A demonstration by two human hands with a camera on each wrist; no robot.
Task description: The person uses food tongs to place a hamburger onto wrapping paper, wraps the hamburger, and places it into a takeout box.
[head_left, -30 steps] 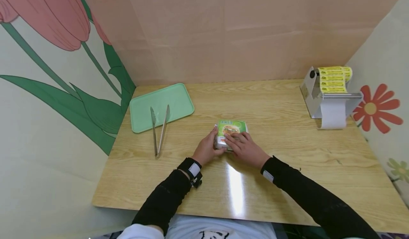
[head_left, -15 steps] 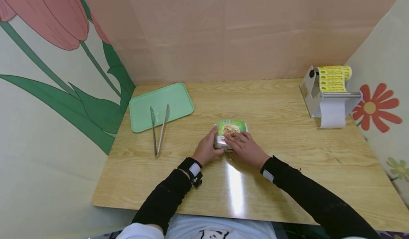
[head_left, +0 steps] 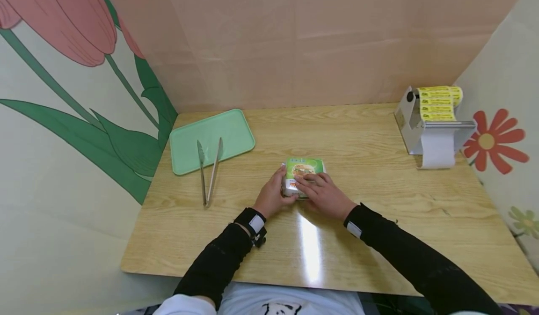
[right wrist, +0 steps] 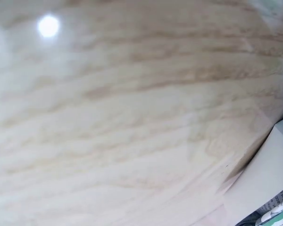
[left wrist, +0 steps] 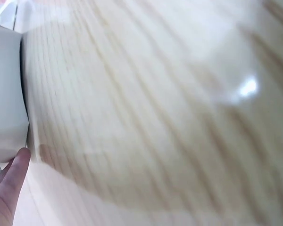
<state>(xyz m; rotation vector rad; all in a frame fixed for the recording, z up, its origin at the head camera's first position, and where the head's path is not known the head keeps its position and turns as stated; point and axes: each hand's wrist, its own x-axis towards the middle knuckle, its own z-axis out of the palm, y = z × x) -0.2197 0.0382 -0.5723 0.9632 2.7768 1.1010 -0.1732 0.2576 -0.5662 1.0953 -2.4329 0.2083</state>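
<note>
A small burger box (head_left: 304, 166), green and white with a burger picture on top, sits on the table between both hands. My left hand (head_left: 271, 197) holds it at its left side and near left corner; in the left wrist view, a fingertip (left wrist: 22, 157) touches the lower edge of a plain white box side (left wrist: 7, 89). My right hand (head_left: 326, 195) lays its fingers over the box's top near the front edge; its thumb is hidden. In the right wrist view, a white box panel (right wrist: 262, 183) borders some printed material (right wrist: 276, 205).
Metal tongs (head_left: 209, 184) lie spread, tips over a green tray (head_left: 185, 163) at the back left. A label dispenser (head_left: 410, 128) with a yellow label roll (head_left: 438, 104) stands at the back right. The wooden table (head_left: 358, 142) meets a pinkish-brown wall (head_left: 294, 48).
Both hands stay on the burger box, almost still. The head view shifts very slightly.
</note>
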